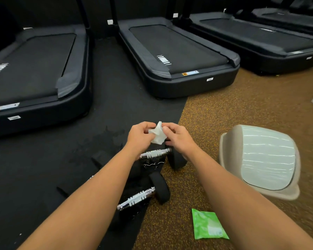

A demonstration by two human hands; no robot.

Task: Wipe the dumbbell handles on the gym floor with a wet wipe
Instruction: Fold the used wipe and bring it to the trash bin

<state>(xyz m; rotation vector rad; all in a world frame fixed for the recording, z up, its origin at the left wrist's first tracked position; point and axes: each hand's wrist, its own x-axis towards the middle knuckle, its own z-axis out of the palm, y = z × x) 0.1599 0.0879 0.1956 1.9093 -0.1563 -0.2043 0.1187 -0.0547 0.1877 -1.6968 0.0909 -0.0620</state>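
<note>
Row of black treadmills [179,47] on black rubber matting [116,105]. Beige plastic swing-lid bin [267,156] on speckled brown flooring [242,105].

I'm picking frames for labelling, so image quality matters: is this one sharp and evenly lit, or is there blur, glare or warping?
Head view: wide-angle warping bows the treadmills; the wet wipe held by the left hand and right hand is fairly sharp, but the bin at the right is smeared; the chrome dumbbell handles glint, and the top-left corner sinks into black.
</note>
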